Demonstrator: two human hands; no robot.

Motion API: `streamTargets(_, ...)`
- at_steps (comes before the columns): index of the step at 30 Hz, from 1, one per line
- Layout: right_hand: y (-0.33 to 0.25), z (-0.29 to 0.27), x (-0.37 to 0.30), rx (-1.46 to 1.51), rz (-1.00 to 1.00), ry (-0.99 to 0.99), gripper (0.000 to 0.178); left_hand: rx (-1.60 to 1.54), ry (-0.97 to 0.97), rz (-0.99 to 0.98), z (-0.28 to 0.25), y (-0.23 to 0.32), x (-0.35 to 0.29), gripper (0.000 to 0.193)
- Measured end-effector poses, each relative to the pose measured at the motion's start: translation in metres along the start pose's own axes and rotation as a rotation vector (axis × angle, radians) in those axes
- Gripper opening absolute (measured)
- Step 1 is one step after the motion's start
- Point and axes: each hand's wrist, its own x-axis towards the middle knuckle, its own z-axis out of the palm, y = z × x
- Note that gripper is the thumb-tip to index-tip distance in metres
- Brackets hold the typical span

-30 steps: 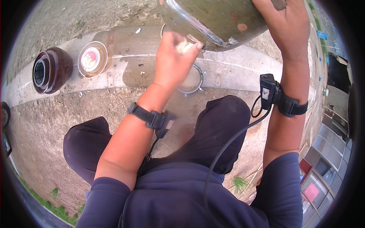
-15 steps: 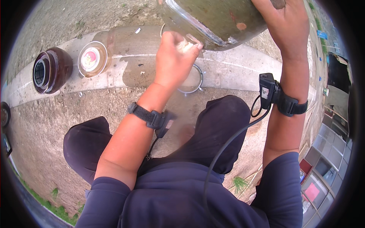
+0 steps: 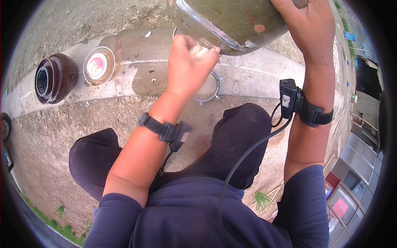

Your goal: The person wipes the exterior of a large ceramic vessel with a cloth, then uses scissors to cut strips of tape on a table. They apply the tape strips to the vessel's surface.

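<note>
A large olive-brown glazed jar (image 3: 233,25) is tilted on its side at the top of the view, partly cut off by the edge. My right hand (image 3: 312,27) spreads over the jar's right end, fingers gripping it. At the jar's lower left, by a shiny pale band, my left hand (image 3: 187,62) is closed on a whitish wad (image 3: 199,51). Whether the wad is cloth or a scrubber is unclear. Fingertips and thumb of that hand meet the jar's edge. Below it, a thin clear ring (image 3: 218,86) lies on the pavement, partly hidden by my wrist.
On the concrete strip (image 3: 244,70), partly wet, a dark brown jar (image 3: 68,74) lies to the left with its mouth showing. Beside it sits a clear round dish (image 3: 111,72) with a pink-and-white centre. A cable (image 3: 244,161) runs from my right wrist strap across my body. Bare dirt surrounds the strip.
The jar and my right hand have shifted slightly left and up in the picture. My left hand keeps hold of the whitish wad at the jar's edge.
</note>
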Motion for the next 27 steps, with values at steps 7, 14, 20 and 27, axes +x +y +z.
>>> streamTargets(7, -0.007, -0.003, 0.001, -0.095, 0.065, -0.063, 0.054, 0.019, -0.008, -0.021, -0.001, -0.003, 0.001, 0.053)
streamTargets(14, -0.003, 0.001, 0.0, -0.01, 0.005, 0.001, 0.055, -0.036, -0.056, 0.004, -0.007, -0.013, 0.002, 0.055)
streamTargets(20, 0.001, 0.002, -0.001, -0.105, -0.025, 0.003, 0.055, 0.002, -0.059, -0.032, -0.004, -0.006, 0.003, 0.053)
streamTargets(27, -0.003, 0.004, 0.0, -0.082, -0.033, 0.027, 0.054, -0.036, -0.024, -0.021, -0.002, -0.004, 0.0, 0.05)
